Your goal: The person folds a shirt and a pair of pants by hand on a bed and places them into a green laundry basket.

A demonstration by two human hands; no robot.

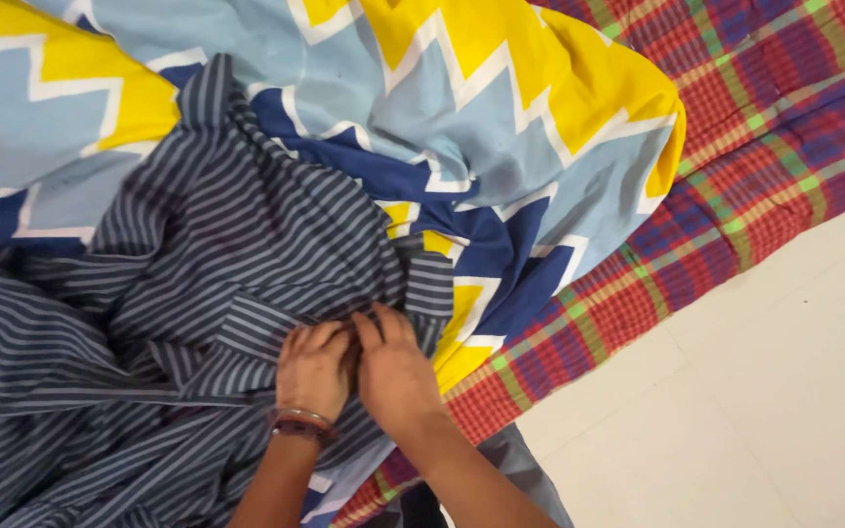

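A dark grey striped garment (149, 293) lies crumpled over a zigzag-patterned sheet (462, 108) in blue, yellow and white. My left hand (313, 370), with a bangle at the wrist, pinches a fold of the striped garment near its right edge. Right beside it, touching it, my right hand (395, 367) grips the same fold of cloth. Both hands' fingertips are tucked into the fabric and partly hidden.
A red, blue and green plaid mattress cover (775, 117) lies under the sheet and runs along the right. White tiled floor (765, 411) shows at the lower right. A bit of grey clothing (515, 460) sits by my right forearm.
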